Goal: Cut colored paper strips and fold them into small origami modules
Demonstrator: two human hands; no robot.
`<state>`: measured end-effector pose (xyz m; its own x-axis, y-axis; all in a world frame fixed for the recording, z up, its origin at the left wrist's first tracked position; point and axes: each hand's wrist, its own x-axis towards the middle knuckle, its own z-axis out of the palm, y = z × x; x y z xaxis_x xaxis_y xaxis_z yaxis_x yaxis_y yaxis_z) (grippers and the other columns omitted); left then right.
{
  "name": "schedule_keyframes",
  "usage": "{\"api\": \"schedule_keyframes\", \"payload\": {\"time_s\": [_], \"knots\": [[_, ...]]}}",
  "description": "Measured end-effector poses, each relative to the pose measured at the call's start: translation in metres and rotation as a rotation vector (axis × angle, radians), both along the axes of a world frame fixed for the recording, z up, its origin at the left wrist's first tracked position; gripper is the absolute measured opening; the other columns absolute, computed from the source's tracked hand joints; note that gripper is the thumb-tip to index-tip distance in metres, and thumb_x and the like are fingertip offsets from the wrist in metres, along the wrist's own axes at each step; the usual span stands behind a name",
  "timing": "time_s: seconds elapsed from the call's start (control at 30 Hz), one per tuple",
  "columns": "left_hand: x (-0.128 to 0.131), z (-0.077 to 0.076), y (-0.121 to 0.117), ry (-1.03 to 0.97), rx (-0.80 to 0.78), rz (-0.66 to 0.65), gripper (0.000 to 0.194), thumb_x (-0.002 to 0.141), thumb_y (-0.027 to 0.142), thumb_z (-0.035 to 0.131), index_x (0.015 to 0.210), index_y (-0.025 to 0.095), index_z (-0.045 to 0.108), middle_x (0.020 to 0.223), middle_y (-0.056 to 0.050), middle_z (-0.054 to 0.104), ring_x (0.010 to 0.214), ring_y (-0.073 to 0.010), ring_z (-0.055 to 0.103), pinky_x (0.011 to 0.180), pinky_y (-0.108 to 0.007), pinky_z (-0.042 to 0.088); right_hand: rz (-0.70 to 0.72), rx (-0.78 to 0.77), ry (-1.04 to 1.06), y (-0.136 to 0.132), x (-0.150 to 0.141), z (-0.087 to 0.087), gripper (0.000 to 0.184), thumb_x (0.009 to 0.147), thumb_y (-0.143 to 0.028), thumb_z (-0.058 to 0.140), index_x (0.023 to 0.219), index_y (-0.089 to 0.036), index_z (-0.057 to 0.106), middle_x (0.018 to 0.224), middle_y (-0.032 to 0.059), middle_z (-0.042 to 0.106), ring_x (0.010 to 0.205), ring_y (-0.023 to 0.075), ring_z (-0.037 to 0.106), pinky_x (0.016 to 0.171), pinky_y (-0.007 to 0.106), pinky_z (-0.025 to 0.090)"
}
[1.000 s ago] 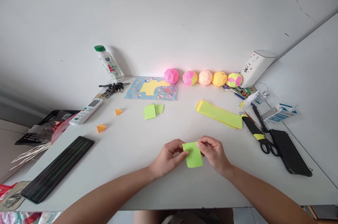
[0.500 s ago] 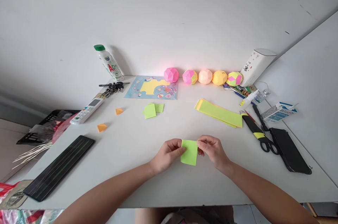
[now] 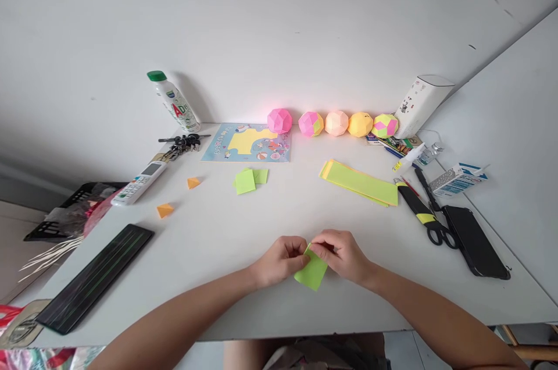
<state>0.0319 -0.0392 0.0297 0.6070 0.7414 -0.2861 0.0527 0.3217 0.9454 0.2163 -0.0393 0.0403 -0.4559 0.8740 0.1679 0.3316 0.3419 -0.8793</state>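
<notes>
Between my hands is a green paper square (image 3: 313, 274), tilted, with its lower part hanging toward me. My left hand (image 3: 282, 260) pinches its left edge between thumb and fingers. At the top corner, my right hand (image 3: 342, 255) grips the paper, fingertips close to those of the left. Part of the sheet is hidden behind the fingers. Farther off lie several loose green squares (image 3: 246, 181), overlapping on the table. To the right of them is a stack of long green and yellow paper strips (image 3: 361, 182). Two small folded orange paper pieces (image 3: 165, 210) rest on the left.
Several faceted paper balls (image 3: 336, 123) line the wall, one on a blue picture sheet (image 3: 213, 146). Scissors (image 3: 421, 216) and a black phone (image 3: 475, 242) lie right. A remote (image 3: 138, 184), dark flat bar (image 3: 96, 277) and keys (image 3: 185, 144) lie left; a bottle (image 3: 174, 102) stands behind.
The green square has turned and tilted, its lower end nearer me. My right hand has moved left along its top, close to my left fingers. The view has shifted slightly.
</notes>
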Motion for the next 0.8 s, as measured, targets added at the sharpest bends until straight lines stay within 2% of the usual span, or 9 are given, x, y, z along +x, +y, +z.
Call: {"api": "schedule_keyframes", "payload": {"time_s": [0.1,0.33,0.57,0.8], "knots": [[0.0007,0.0012,-0.0001,0.041,0.008,-0.010,0.014,0.070,0.024,0.054,0.062,0.016,0.046,0.056,0.005,0.040,0.051,-0.0079,0.034,0.049,-0.023,0.026,-0.005,0.029,-0.049,-0.0021,-0.0016,-0.0018,0.024,0.087,-0.027,0.047,0.068,-0.017,0.057,0.057,-0.0009,0.051,0.051,0.0098,0.040,0.049,0.022,0.032],[-0.0007,0.0029,0.0016,0.070,0.023,-0.063,0.016,0.071,0.025,0.055,0.062,0.016,0.045,0.057,0.005,0.040,0.051,-0.0076,0.034,0.048,-0.023,0.025,0.058,0.001,-0.052,-0.0036,-0.0009,-0.0031,0.020,0.088,-0.025,0.045,0.073,-0.017,0.055,0.060,-0.0013,0.051,0.051,0.0090,0.039,0.048,0.021,0.032],[0.0020,-0.0005,0.0012,-0.080,-0.060,0.000,0.029,0.075,0.040,0.059,0.066,0.015,0.046,0.059,0.004,0.043,0.053,-0.0077,0.039,0.051,-0.022,0.028,-0.018,-0.014,0.019,-0.0022,-0.0012,0.0018,0.022,0.088,-0.028,0.044,0.070,-0.017,0.052,0.057,-0.0018,0.048,0.049,0.0092,0.039,0.045,0.021,0.031],[0.0009,0.0055,0.0022,-0.098,-0.026,-0.016,0.032,0.076,0.040,0.059,0.062,0.015,0.045,0.054,0.005,0.043,0.050,-0.0067,0.039,0.049,-0.021,0.028,-0.042,-0.059,0.020,-0.0020,0.0011,0.0034,0.021,0.088,-0.028,0.046,0.071,-0.017,0.053,0.060,-0.0010,0.050,0.053,0.0098,0.040,0.047,0.021,0.033]]}}
